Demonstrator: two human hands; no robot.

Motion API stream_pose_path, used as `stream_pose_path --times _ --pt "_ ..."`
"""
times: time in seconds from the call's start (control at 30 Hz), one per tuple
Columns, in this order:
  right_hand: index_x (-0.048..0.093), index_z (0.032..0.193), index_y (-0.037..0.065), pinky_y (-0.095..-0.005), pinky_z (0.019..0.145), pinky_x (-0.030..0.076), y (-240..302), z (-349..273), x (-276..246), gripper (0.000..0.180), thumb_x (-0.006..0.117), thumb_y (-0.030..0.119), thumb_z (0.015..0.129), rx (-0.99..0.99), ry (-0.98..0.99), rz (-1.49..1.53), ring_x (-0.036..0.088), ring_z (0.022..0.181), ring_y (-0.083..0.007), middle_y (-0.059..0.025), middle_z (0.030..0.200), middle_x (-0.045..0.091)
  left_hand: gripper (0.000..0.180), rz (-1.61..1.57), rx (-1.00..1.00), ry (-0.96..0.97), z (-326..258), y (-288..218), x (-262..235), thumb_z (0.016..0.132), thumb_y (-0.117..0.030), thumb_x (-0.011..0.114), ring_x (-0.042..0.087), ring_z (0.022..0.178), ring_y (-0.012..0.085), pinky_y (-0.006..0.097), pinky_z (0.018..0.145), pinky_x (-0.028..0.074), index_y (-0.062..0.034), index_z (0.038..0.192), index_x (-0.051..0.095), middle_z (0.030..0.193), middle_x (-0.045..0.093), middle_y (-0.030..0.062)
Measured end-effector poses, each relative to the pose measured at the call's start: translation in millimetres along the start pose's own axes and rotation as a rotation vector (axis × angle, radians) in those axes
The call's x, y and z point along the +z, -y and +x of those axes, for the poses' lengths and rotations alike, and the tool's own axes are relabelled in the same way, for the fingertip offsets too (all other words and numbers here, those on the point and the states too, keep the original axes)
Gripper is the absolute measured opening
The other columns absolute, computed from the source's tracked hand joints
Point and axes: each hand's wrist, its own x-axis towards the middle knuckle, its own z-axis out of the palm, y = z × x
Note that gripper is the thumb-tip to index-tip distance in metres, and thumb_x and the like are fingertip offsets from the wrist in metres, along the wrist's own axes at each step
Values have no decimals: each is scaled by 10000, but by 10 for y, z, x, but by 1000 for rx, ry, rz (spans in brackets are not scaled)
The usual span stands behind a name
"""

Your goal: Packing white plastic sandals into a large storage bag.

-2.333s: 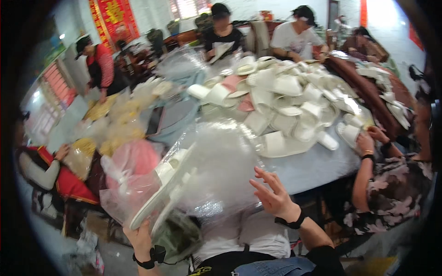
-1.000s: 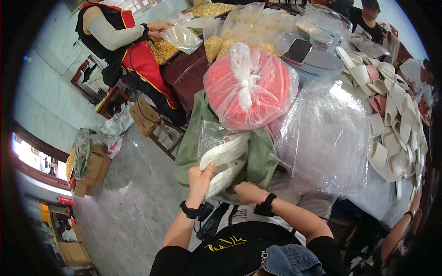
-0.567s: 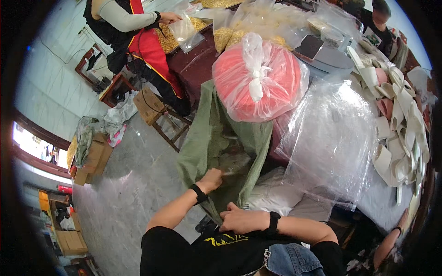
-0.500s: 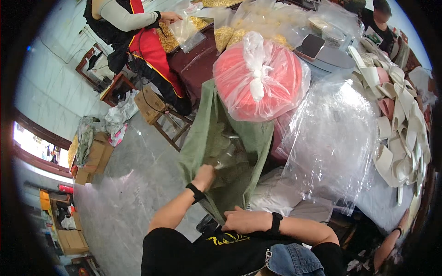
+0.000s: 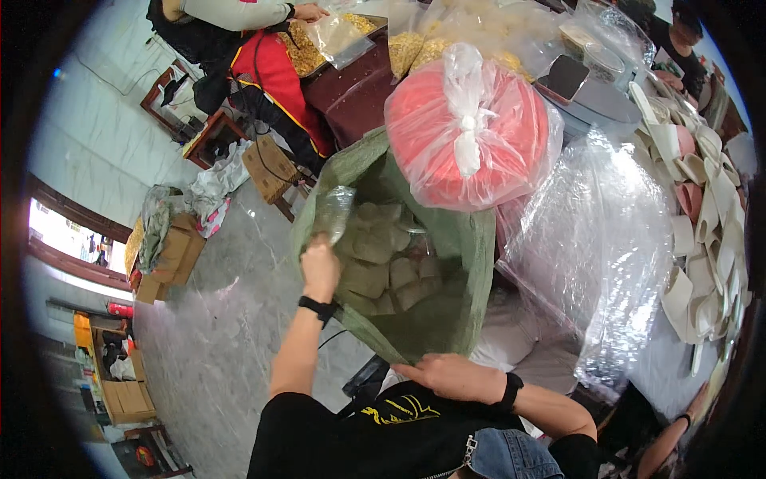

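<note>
The left hand [image 5: 321, 267] grips the near-left rim of a large green woven sack [image 5: 459, 239], fingers closed over the edge where a scrap of clear plastic film [image 5: 333, 214] sticks up just above the knuckles. The right hand [image 5: 451, 375] lies lower, at the sack's near edge, fingers curled onto the fabric and holding the mouth open. Between the two hands, inside the sack, sit bundles of pale packets [image 5: 383, 263]. Beyond the hands, a tied clear bag of red material [image 5: 471, 120] rests against the sack's far rim. To the right of the right hand hangs a big clear plastic bag [image 5: 606, 239].
</note>
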Motion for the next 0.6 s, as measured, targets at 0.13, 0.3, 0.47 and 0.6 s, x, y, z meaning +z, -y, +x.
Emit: stream_pose_path --times 0.13,0.3,0.47,0.6 --pt "559 1367 2 -409 750 595 68 -37 -30 481 558 98 895 -81 11 61 695 893 -316 -132 887 704 533 -174 140 58 67 -473 821 806 70 565 704 894 453 536 792 572 31 1337 549 1175 637 308" --pt "551 1364 4 -392 761 587 146 -43 -148 461 526 86 911 -137 51 187 687 916 -311 -137 943 678 594 -18 319 392 -244 -817 2161 902 16 500 512 1342 414 710 1148 231 -69 1487 447 1572 358 287" --pt "506 1447 39 -421 745 579 -178 -196 32 525 499 67 923 -9 59 332 695 869 -347 -181 937 650 553 -154 44 663 -105 -1563 2788 984 -132 456 396 1464 364 746 1176 132 -117 1535 401 1630 322 209" --pt "512 1450 51 -426 732 579 -246 -167 -56 523 488 69 927 14 57 395 698 861 -357 -190 933 647 495 7 67 930 210 -1549 3154 1005 -152 507 448 1415 332 532 1088 456 -99 1497 496 1554 459 149"
